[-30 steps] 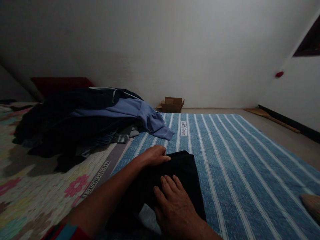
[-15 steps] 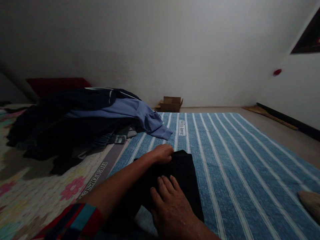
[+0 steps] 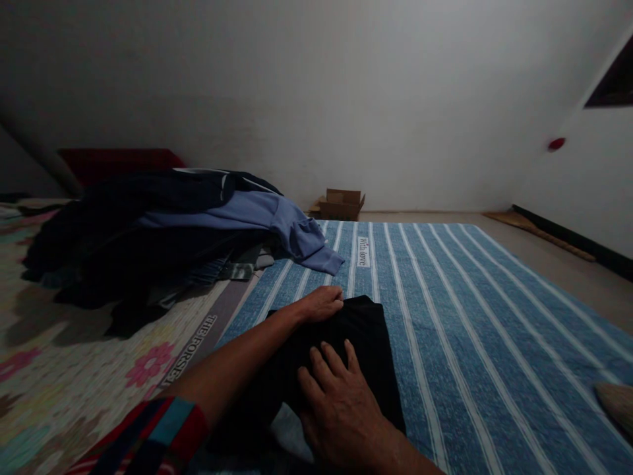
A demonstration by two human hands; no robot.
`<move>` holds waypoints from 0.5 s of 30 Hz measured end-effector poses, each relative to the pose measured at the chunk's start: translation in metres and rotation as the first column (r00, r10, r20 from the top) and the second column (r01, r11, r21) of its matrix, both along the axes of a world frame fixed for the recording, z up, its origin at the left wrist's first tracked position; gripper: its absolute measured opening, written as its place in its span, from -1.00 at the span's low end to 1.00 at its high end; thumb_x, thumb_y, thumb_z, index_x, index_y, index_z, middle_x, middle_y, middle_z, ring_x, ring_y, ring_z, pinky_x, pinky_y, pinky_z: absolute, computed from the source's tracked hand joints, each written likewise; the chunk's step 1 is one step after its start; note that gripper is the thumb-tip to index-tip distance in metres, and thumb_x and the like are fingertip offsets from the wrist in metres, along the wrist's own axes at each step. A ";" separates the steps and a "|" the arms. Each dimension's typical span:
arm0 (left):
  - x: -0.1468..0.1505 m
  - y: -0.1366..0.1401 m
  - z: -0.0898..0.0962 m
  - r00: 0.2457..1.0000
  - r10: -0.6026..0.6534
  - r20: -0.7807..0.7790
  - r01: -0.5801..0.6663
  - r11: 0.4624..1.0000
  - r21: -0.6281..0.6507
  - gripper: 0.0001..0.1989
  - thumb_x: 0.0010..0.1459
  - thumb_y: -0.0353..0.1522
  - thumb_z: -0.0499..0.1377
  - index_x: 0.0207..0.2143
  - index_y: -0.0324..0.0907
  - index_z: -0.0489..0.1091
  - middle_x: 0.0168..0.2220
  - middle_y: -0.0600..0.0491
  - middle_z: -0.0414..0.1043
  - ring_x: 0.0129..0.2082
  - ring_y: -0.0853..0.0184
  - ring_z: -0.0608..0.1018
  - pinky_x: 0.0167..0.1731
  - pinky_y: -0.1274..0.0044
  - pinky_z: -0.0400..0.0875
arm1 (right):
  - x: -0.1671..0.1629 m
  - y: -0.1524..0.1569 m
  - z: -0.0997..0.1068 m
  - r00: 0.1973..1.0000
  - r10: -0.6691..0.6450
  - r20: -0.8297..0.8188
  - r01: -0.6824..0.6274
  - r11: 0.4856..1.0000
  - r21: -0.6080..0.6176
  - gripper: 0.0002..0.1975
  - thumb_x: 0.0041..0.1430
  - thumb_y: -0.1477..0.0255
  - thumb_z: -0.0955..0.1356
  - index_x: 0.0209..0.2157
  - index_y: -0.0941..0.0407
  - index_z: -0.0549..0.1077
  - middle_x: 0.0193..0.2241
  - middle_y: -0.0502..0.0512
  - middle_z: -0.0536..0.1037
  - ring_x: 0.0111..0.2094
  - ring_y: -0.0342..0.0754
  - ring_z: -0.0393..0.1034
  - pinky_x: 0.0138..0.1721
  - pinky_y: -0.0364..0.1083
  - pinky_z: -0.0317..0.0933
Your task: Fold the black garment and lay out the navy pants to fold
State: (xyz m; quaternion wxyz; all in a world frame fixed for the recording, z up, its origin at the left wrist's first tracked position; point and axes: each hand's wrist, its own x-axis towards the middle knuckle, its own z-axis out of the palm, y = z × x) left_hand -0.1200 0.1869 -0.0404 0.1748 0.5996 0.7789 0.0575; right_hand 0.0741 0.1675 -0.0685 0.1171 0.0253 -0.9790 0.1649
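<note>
A folded black garment lies on the blue striped cloth in front of me; its exact kind cannot be made out. At its far edge my left hand is closed, fingers curled into the fabric. Nearer to me, my right hand rests palm down on the garment with its fingers spread. A patch of blue cloth shows through a gap beside the right wrist. My left forearm hides the garment's left part.
On the left is a heap of dark clothes with a light blue long-sleeved top. Beneath are a floral mat and the blue striped cloth. An open cardboard box stands by the wall.
The fingers of my right hand have spread a little more on the black garment. My left hand keeps its grip at the far edge. The view has shifted slightly.
</note>
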 end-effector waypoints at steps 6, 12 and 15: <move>0.002 -0.030 0.013 0.992 0.071 -0.106 -0.076 0.996 -0.046 -0.66 0.10 -0.24 0.03 -0.11 -0.20 0.30 -0.19 -0.10 0.46 -0.19 0.16 0.49 -0.28 0.45 0.31 | 0.000 -0.001 -0.006 1.000 0.005 -0.006 -0.005 1.000 0.030 -0.49 0.25 0.23 0.16 0.18 0.14 0.12 0.17 0.38 0.17 0.20 0.30 -0.03 0.11 0.40 -0.16; 0.003 -0.072 0.013 0.959 0.166 -0.231 -0.187 0.980 -0.074 -0.67 0.14 -0.17 0.01 -0.20 -0.22 0.34 -0.21 -0.16 0.47 -0.20 0.07 0.51 -0.29 0.38 0.32 | -0.001 -0.002 -0.010 1.000 0.015 0.000 -0.015 0.999 0.045 -0.47 0.27 0.22 0.13 0.20 0.17 0.08 0.18 0.41 0.15 0.20 0.33 -0.05 0.09 0.43 -0.17; 0.000 -0.081 0.001 0.948 0.166 -0.272 -0.179 0.984 -0.021 -0.70 0.17 -0.21 -0.01 -0.20 -0.20 0.35 -0.18 -0.12 0.46 -0.15 0.14 0.49 -0.22 0.41 0.31 | -0.001 -0.002 -0.011 1.000 0.020 0.008 -0.020 0.999 0.047 -0.47 0.28 0.22 0.11 0.21 0.17 0.06 0.18 0.42 0.14 0.20 0.33 -0.05 0.09 0.44 -0.17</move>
